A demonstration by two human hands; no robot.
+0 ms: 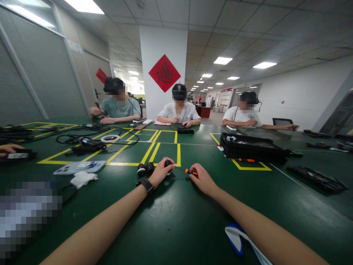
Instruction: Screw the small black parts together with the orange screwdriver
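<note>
My left hand (163,171), with a dark watch on its wrist, is closed around a small black cylindrical part (167,163) above the green table. Closed on the orange and black handle of a screwdriver (191,172), my right hand (202,178) is a little to the right. The thin shaft points left toward the black part; whether its tip touches cannot be made out. Two similar black round parts (141,170) stand just left of my left hand, and another dark piece is partly hidden by my wrist.
Stacked black trays (248,143) stand at the right, an orange screwdriver (246,160) beside them. A black frame-like panel (317,178) lies farther right. Cables (88,141), a light blue phone case (79,167) and a white tissue (84,179) lie left. Several people sit around the table.
</note>
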